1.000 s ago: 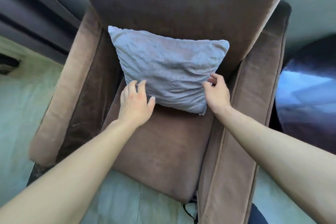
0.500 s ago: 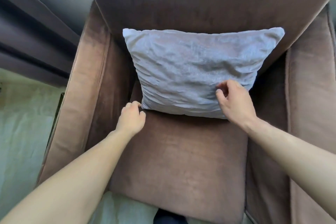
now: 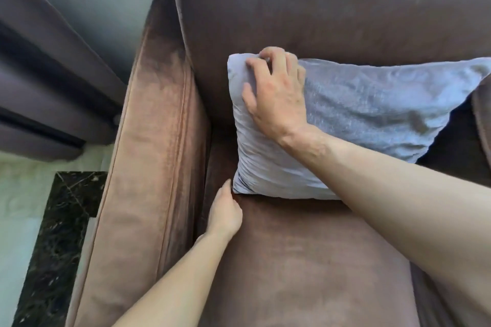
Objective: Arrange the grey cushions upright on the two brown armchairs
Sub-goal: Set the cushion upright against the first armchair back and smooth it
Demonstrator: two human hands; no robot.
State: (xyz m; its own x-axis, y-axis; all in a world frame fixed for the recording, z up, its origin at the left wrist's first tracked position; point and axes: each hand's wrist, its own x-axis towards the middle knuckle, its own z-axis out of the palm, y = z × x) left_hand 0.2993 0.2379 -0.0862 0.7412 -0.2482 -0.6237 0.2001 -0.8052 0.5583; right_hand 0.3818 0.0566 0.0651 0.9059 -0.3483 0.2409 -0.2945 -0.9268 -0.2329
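Observation:
One grey cushion (image 3: 372, 114) stands upright against the backrest (image 3: 318, 2) of a brown armchair, its lower edge on the seat (image 3: 305, 260). My right hand (image 3: 276, 98) reaches across the cushion's face, fingers curled over its top left corner. My left hand (image 3: 224, 216) rests on the seat beside the left armrest (image 3: 148, 167), fingertips touching the cushion's bottom left corner; its fingers are mostly hidden behind the back of the hand. The cushion's right corner runs to the frame's edge. Only this one armchair is in view.
Dark curtains (image 3: 53, 61) hang just left of the armrest. Below them lies pale floor (image 3: 21, 199) with a dark marble strip (image 3: 58, 233) along the chair's side. The right armrest shows only as a sliver at the right edge.
My right hand has moved from the cushion's lower right edge to its top left corner. The view has shifted left and closer. My left hand stays at the bottom left corner.

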